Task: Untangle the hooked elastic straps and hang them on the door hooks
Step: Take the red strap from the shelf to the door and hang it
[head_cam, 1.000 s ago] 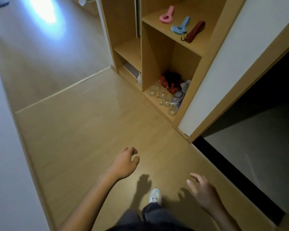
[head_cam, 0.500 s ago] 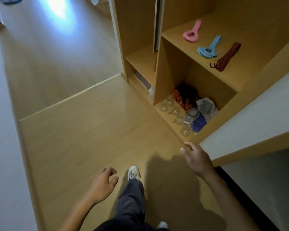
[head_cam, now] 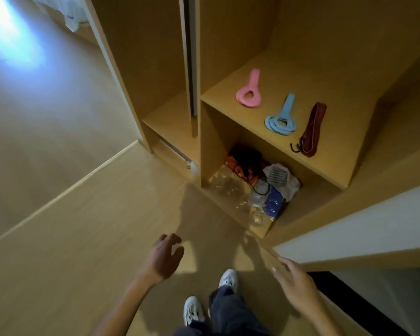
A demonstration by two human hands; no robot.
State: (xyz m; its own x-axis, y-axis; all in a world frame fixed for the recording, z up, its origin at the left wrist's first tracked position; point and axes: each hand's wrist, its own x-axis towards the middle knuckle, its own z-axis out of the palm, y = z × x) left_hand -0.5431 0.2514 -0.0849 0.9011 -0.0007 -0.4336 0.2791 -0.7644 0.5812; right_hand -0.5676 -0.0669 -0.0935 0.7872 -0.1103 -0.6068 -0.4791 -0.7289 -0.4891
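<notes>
A dark red elastic strap [head_cam: 312, 130] with black hooks lies bundled on the upper wooden shelf [head_cam: 228, 93] at the right. Beside it on the same shelf lie a light blue strap [head_cam: 283, 117] and a pink strap [head_cam: 250, 92], each coiled into a loop. My left hand [head_cam: 164, 259] hangs low over the floor with loosely curled fingers and holds nothing. My right hand [head_cam: 295, 282] is lower right, fingers relaxed, empty. Both hands are well short of the shelf.
The lower compartment holds several clear glasses [head_cam: 228, 185], a red and black bundle [head_cam: 246, 162], a blue packet [head_cam: 273, 203] and striped cloth [head_cam: 280, 177]. A white door panel [head_cam: 361, 229] juts in at right. My white shoes [head_cam: 210, 297] stand on the wooden floor [head_cam: 83, 238].
I have stepped closer to the shelves, which now fill more of the view. My left hand rose and my right hand dropped lower; both stay empty.
</notes>
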